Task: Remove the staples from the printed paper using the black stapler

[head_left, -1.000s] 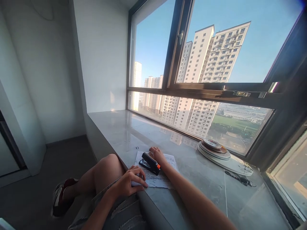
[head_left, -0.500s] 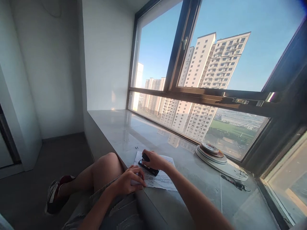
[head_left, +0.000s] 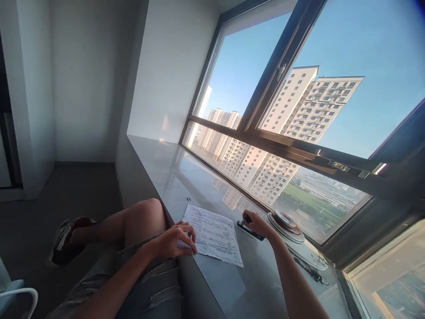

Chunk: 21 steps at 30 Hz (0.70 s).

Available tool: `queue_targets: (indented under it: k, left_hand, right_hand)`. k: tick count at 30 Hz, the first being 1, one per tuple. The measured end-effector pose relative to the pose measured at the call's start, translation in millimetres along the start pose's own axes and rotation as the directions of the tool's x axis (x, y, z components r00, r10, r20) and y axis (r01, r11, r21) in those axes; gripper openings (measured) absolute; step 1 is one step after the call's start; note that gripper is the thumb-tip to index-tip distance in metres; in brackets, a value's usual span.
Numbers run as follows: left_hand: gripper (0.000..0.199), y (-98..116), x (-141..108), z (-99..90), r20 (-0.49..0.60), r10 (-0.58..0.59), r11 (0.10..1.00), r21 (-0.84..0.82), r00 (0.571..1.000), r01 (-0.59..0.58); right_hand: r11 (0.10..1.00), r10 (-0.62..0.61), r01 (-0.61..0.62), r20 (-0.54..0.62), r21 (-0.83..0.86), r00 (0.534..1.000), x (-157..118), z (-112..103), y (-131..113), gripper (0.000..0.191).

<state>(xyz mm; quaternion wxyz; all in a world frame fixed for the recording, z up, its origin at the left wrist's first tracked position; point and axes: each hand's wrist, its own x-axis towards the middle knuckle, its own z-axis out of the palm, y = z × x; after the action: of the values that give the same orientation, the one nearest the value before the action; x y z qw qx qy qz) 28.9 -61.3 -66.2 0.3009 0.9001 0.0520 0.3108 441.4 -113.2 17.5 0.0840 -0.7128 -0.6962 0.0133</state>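
A printed sheet of paper lies on the grey window ledge. My left hand is at the sheet's near left corner by the ledge edge, fingers curled on a pale paper edge. To the right of the sheet, my right hand grips the top of a black stapler, which is apart from the paper and close to the stacked plates. Two tiny dark bits lie beyond the sheet's far left corner.
Stacked round plates stand by the window, with dark keys or a cord beside them. My bent knee is against the ledge's left side. A white curved tube shows at the lower left.
My right hand has moved right with the stapler, off the paper and towards the plates. The sheet is now uncovered. My left hand stays at its corner. The view has tilted.
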Motion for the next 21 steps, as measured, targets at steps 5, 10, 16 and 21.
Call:
queue_targets:
  k: [5,10,16,21]
  left_hand:
    - [0.015,2,2,-1.8,0.016,-0.014,1.000,0.020,1.000,0.014]
    - [0.013,1,3,-2.7,0.022,-0.007,0.999,0.036,1.000,0.006]
    - [0.015,2,4,-3.3,0.061,-0.046,0.997,0.065,0.997,0.042]
    - [0.015,2,5,-4.3,0.075,-0.037,0.997,0.065,0.996,0.032]
  right_hand:
    - [0.998,-0.034,0.024,0.191,0.051,0.981,-7,-2,-1,0.023]
    - [0.973,-0.176,0.121,0.294,0.198,0.939,-10,-14,-24,0.028]
    - [0.927,-0.298,0.195,0.315,0.320,0.901,-9,-19,-38,0.027]
    - [0.900,-0.183,0.079,0.207,0.429,0.961,1,-4,-40,0.056]
